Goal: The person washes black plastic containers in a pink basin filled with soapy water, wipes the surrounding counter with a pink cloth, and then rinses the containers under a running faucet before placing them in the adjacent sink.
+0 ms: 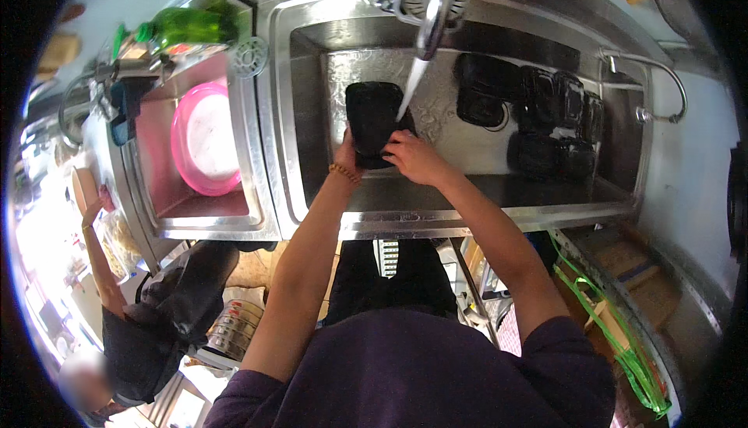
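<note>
A black rectangular container (pixel 373 115) is held over the large stainless-steel sink basin (pixel 467 153). My left hand (pixel 347 152) grips its lower left side, with most of the fingers hidden beneath it. At its lower right corner, my right hand (pixel 414 156) holds the edge with bent fingers. Water from the faucet (pixel 433 25) streams down at the container's right side. More black containers (pixel 540 98) lie in the right part of the basin, several of them wet and close together.
On the left, a pink plastic basin (pixel 178 139) stands in a smaller sink. A green bottle (pixel 190 26) lies behind it. Another person (pixel 158 323) is at the left counter, one arm stretched out. A curved metal spout (pixel 681 86) rises at the right end. Green plastic strips (pixel 634 369) hang lower right.
</note>
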`<state>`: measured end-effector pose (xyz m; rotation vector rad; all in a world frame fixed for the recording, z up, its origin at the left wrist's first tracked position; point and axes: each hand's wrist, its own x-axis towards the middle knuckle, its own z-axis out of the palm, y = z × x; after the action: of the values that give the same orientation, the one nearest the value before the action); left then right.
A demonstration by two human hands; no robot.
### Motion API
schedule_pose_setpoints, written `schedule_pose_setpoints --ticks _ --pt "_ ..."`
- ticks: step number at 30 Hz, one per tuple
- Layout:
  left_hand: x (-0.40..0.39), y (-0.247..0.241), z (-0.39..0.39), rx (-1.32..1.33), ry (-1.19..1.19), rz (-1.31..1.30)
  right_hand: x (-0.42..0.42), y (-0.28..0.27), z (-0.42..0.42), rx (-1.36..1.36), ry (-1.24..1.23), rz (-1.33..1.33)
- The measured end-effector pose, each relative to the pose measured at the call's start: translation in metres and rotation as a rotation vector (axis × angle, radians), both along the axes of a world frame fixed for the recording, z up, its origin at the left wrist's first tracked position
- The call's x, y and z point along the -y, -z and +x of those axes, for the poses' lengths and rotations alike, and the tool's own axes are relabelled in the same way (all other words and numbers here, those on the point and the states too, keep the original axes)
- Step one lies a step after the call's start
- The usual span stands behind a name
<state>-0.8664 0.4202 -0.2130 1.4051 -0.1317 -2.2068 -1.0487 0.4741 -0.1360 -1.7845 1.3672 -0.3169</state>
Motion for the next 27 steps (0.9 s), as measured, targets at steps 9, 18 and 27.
schedule_pose_setpoints --ticks 9,18,27 --pt "0.029 -0.007 -0.010 0.546 0.400 -0.039 -0.010 0.044 -0.052 0.396 0.690 0.060" --pt "0.017 0.025 -0.079 0.165 0.043 -0.276 0.009 0.142 -0.257 1.317 1.936 0.318" --pt "0.013 -0.007 -0.019 0.731 0.201 -0.152 0.005 0.098 -0.171 1.448 1.527 0.365"
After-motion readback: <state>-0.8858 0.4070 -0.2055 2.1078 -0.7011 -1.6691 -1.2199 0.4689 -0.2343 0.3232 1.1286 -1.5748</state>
